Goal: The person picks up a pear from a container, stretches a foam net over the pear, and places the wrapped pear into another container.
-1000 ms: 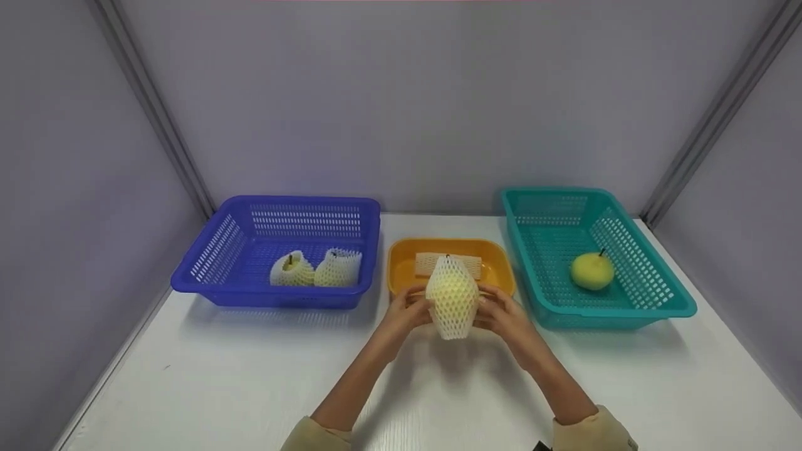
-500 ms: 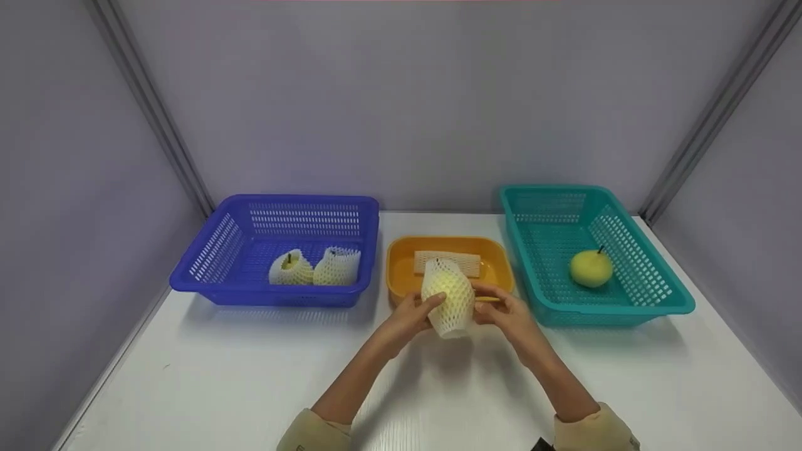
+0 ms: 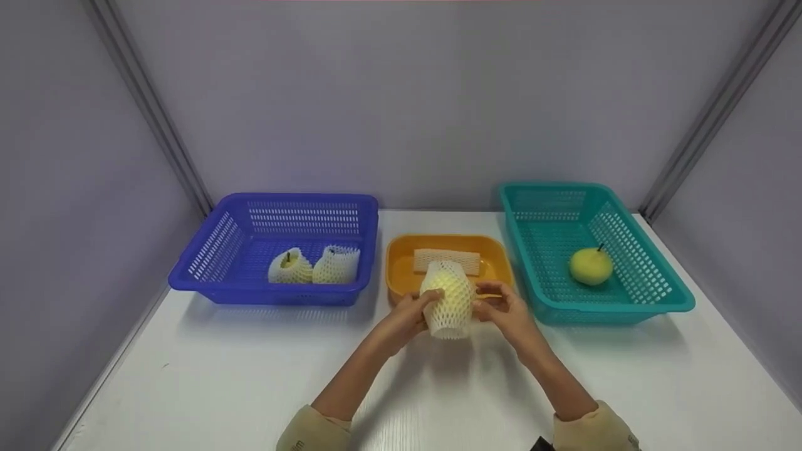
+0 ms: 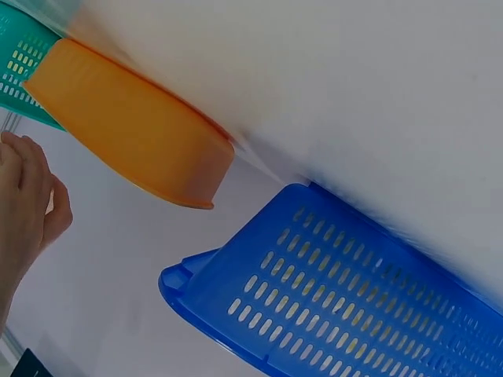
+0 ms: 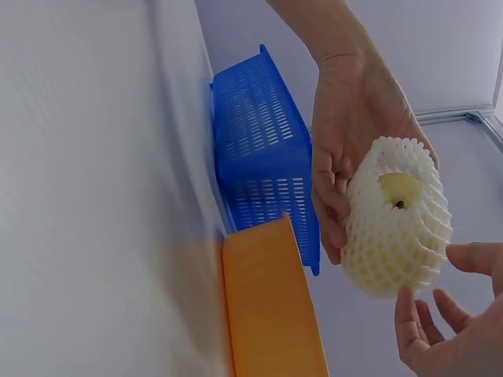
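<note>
In the head view a pear in a white foam net (image 3: 450, 297) is held in front of the orange tray (image 3: 401, 294). My left hand (image 3: 401, 322) grips it from the left, thumb across the front. On the other side my right hand (image 3: 509, 319) has its fingers bent loosely, fingertips at the net's edge. The right wrist view shows the pear's dark-centred end through the net opening (image 5: 401, 204), my left hand (image 5: 357, 129) around its far side, and my right fingertips (image 5: 405, 302) close to the net; contact is unclear. The left wrist view shows my right hand (image 4: 27, 188), not the pear.
A blue basket (image 3: 276, 294) at left holds two netted pears (image 3: 291, 269). A teal basket (image 3: 617, 316) at right holds one bare pear (image 3: 591, 266). A flat foam net (image 3: 448, 258) lies in the orange tray. All stand on a white table (image 3: 219, 382) with panels behind.
The netted pear has turned and shifted slightly left. My left thumb has come round onto its front, while my right fingers have loosened and drawn back to its edge.
</note>
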The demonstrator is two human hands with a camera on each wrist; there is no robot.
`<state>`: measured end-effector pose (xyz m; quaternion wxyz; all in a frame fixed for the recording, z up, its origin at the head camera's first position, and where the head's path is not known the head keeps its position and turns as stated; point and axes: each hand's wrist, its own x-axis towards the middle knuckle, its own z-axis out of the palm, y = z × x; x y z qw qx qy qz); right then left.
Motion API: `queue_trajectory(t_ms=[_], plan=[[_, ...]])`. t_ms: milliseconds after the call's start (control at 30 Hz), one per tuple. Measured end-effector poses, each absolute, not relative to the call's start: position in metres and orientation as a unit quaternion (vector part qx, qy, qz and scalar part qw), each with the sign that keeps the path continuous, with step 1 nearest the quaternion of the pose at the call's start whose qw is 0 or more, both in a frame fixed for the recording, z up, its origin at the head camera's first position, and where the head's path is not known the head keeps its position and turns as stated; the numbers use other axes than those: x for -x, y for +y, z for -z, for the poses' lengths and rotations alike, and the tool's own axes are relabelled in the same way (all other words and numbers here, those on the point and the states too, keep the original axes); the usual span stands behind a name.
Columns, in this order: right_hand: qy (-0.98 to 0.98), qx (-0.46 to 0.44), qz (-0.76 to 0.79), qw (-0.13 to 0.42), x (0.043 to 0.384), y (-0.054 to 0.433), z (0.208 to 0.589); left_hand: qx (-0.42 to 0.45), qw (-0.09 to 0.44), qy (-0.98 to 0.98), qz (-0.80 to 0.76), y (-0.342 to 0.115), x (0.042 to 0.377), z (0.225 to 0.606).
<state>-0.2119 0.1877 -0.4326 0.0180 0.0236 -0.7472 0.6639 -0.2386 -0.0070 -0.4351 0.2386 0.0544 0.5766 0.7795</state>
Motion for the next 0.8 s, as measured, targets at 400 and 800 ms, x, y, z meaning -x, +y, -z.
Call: queue_trajectory(t_ms=[400,800], plan=[[-0.694,-0.093,-0.703,-0.127,0.213,0.192,0.433,-0.093,0.257,0.561,-0.781,-0.006,0.239,0.433],[-0.695,-0.106,-0.700,-0.125,0.212,0.196,0.433,-0.157,0.210,0.696,-0.668,-0.020,0.240,0.435]])
